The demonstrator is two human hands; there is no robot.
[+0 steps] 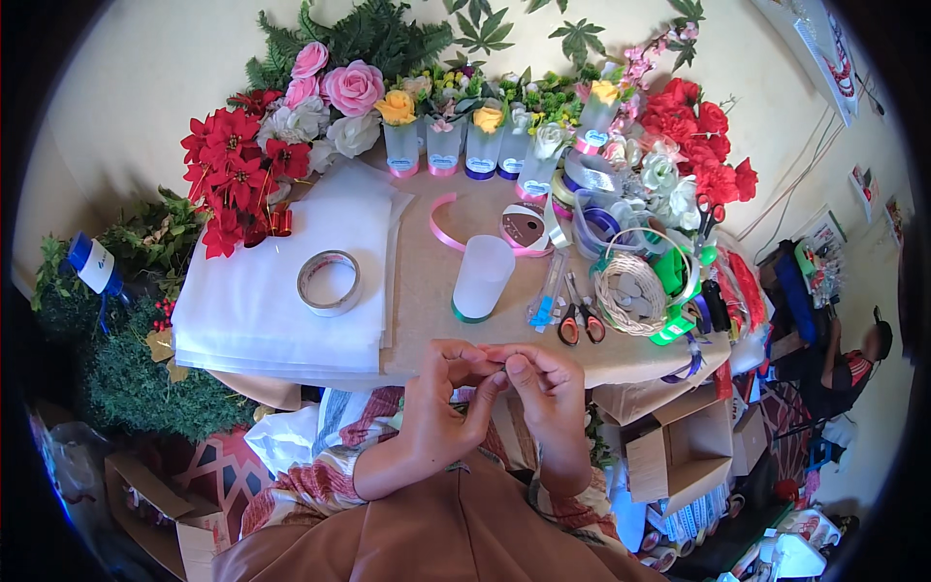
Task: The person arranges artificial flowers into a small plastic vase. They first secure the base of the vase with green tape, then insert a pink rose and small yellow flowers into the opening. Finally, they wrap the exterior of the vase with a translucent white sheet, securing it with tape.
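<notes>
Both my hands meet at the table's near edge, fingertips together. My left hand (441,398) is pinched, and my right hand (543,393) pinches against it; whatever lies between the fingers is too small or hidden to name. Just beyond them stands a frosted white cylinder cup (484,272) with a green band round its base. Pink ribbon (446,225) curls from a brown-faced ribbon spool (524,225) behind the cup. To the cup's right lie orange-handled scissors (580,315) and a clear cutter with blue parts (549,291).
A tape roll (330,282) rests on white translucent sheets (281,257) at left. Frosted cups with flowers (401,136) line the back. A wicker basket (635,291) and a green tool (671,281) sit right. An open cardboard box (684,446) is below; a person (858,373) sits far right.
</notes>
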